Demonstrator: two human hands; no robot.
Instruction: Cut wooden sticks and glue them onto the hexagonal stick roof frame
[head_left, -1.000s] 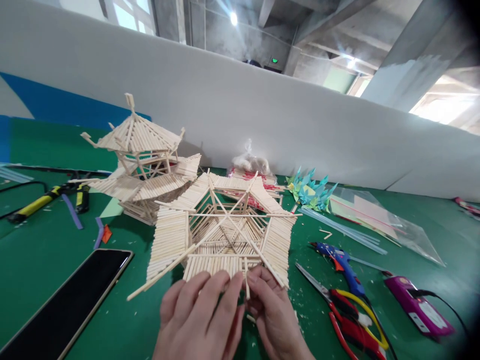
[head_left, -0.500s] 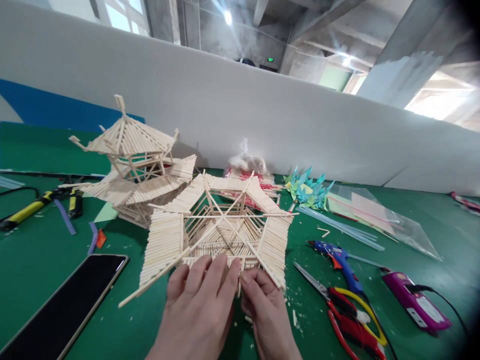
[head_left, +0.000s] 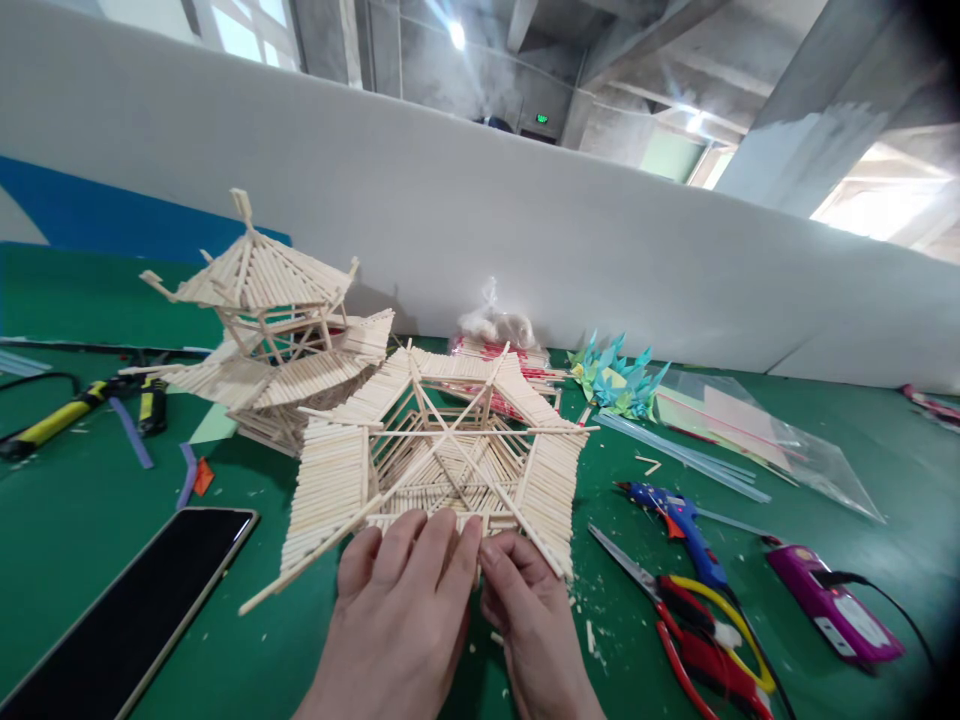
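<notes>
A pavilion model of thin wooden sticks (head_left: 323, 490) stands before me, its slatted eaves sloping out around an open frame with crossed sticks on top. My left hand (head_left: 409, 610) lies over its front edge, fingers bent and close together on the sticks there; the thumb is hidden. Right beside it, my right hand (head_left: 529, 610) pinches a short wooden stick at the same front edge, thumb against forefinger. Most of that stick is covered by the fingers. The two hands nearly touch at the fingertips.
A taller stick pagoda (head_left: 259, 275) stands behind at left. A phone (head_left: 135, 610) lies front left. To the right are scissors (head_left: 630, 560), pliers (head_left: 720, 670), a blue glue gun (head_left: 679, 520) with its cable, and a purple device (head_left: 832, 600). Bundled sticks (head_left: 502, 355) and folded paper (head_left: 619, 375) lie behind.
Both hands hold nearly the same position at the model's front edge. The short stick end that showed between them is now mostly hidden. The view has shifted very slightly.
</notes>
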